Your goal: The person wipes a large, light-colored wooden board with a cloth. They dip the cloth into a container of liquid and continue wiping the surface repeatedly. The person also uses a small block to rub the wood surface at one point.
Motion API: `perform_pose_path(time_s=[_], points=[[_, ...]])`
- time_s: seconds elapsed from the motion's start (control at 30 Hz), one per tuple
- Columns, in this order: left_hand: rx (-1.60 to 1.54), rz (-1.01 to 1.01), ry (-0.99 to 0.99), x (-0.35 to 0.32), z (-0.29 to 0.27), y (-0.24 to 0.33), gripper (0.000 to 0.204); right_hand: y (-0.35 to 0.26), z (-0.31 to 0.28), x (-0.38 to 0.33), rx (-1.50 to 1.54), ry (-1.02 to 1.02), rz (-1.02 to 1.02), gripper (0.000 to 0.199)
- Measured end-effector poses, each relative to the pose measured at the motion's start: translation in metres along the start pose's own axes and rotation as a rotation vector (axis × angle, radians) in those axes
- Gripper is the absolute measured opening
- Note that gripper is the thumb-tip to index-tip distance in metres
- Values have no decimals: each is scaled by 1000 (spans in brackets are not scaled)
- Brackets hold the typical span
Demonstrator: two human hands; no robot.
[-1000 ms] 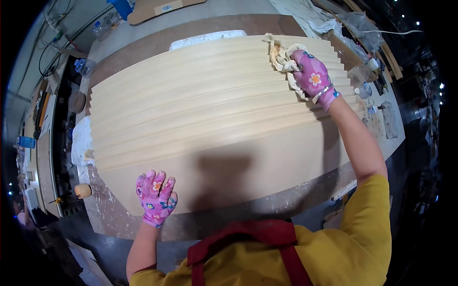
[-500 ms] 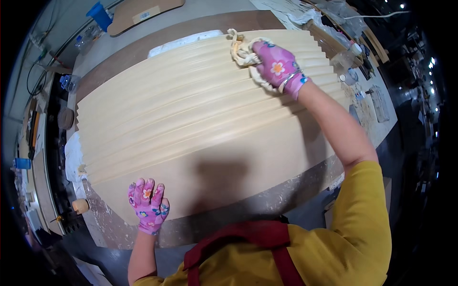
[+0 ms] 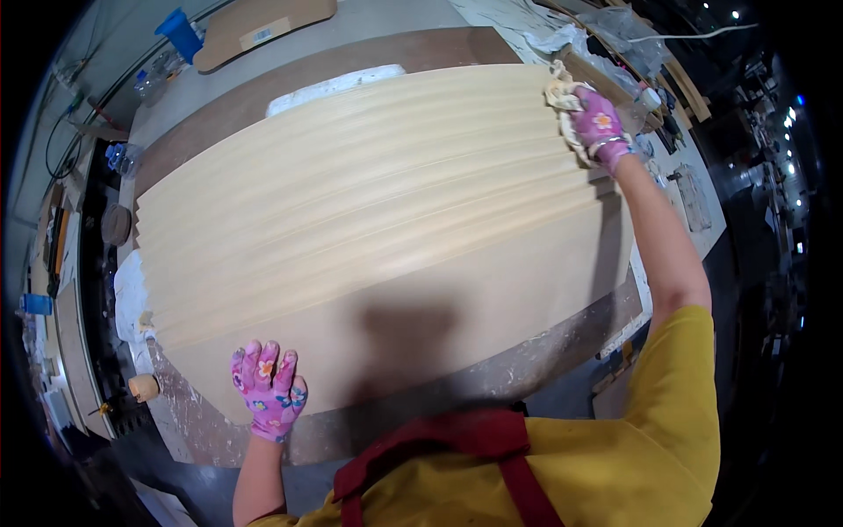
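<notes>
Nearest the wearer, the left hand [image 3: 267, 391], in a pink flower-printed glove, lies palm down with its fingers spread and nothing held, pressing on the near left corner of the large pale wooden veneer sheet [image 3: 378, 237]. That sheet is the landmark here: thin, smooth and light beige, with fine straight grain running lengthwise in soft bands, its edges bowed by the lens. A dark shadow of the wearer falls on its near middle.

The sheet lies flat on a brown board table [image 3: 544, 351] whose bare margin along the sheet's near edge is scuffed and streaked with whitish dried residue. This margin is narrow; beyond the sheet's far edge a wider brown strip shows, with a flat white piece [image 3: 334, 88] poking out from under the sheet's far side.

Left of the sheet, a small round tan roll [image 3: 143, 386] sits by the table's edge, and a crumpled white cloth [image 3: 132, 294] lies against the sheet's left end.

At the sheet's far right corner, the right hand [image 3: 599, 126], in a matching pink glove, is closed around a bunched cream-coloured rag [image 3: 562, 95], which presses on the sheet's surface right at the edge. Beyond that corner is a clutter of clear plastic and small tools. Far left beyond the sheet stands a blue plastic container [image 3: 180, 33] beside a rounded tan wooden board [image 3: 263, 26].
</notes>
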State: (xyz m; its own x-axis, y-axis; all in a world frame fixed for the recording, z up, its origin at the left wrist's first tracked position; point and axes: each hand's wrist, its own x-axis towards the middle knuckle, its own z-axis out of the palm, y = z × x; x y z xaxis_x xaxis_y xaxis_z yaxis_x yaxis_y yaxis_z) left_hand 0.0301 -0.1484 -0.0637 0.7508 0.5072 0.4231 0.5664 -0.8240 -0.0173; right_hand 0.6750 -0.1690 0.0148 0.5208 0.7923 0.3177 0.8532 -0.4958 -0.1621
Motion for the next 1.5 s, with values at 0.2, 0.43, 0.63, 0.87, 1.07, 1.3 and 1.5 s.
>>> perform_pose_path(time_s=[0.2, 0.43, 0.63, 0.87, 1.07, 1.3, 1.5], points=[[14, -21, -4, -5, 1, 1, 29, -81, -7, -17, 34, -80, -233, 30], [4, -24, -8, 1, 2, 2, 32, -4, -15, -4, -184, -89, 1, 21], [35, -32, -17, -1, -1, 2, 34, -71, -3, -17, 69, -42, -158, 31], [30, -25, 18, 7, -1, 4, 32, 65, -24, -2, 12, -89, 97, 35], [-6, -71, -12, 8, -8, 9, 33, -136, 11, -58, 385, -235, -514, 40], [-70, -29, 29, 5, -7, -1, 34, -391, 23, -86, 519, -440, -857, 46], [-159, -31, 52, 5, -11, -3, 46, -313, 18, -77, 519, -356, -687, 44]])
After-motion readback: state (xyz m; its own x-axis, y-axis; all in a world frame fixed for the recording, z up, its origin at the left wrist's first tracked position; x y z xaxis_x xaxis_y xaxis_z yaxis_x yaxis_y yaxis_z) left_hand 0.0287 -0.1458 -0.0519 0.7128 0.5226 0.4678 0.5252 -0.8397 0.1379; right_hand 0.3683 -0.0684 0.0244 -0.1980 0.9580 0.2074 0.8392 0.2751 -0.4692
